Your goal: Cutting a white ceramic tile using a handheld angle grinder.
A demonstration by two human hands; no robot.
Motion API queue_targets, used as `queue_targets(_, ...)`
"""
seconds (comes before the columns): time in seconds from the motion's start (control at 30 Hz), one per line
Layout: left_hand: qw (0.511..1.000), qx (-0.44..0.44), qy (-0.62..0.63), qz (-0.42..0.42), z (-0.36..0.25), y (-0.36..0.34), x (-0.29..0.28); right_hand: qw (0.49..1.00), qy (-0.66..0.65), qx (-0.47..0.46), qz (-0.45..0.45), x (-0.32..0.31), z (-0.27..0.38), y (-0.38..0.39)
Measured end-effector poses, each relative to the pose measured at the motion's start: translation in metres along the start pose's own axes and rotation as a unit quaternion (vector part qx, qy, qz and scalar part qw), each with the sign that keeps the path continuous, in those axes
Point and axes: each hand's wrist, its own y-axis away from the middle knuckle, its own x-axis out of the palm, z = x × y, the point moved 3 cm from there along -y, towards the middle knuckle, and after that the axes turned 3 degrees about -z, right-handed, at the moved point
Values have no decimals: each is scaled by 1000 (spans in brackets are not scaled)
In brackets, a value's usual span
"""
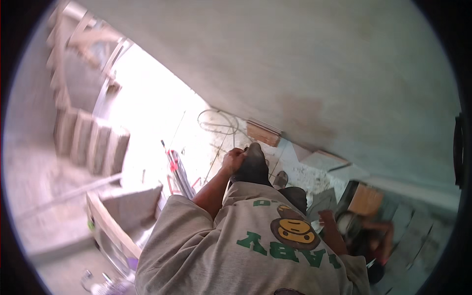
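Head view: the left hand [234,161] touches the knee [254,161], just right of its bent fingers; a brown stack [264,133] stands beyond them. The right hand [326,219] blurs near a grey slab [322,200]. I cannot tell whether either pinches anything.

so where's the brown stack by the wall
In the head view, the brown stack is just above and right of centre, at the foot of the wall, beyond the left hand and knee.
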Motion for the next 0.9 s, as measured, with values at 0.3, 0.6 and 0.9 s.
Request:
queue_targets(0.3,939,-203,249,-121,272,-18,-209,961,264,37,-74,28,456,-83)
queue_targets(0.6,902,-253,301,-182,563,-158,-599,856,470,-134,169,547,989,-219)
queue_targets(0.9,787,-305,385,-373,688,-313,-983,829,499,-181,175,806,1460,-291)
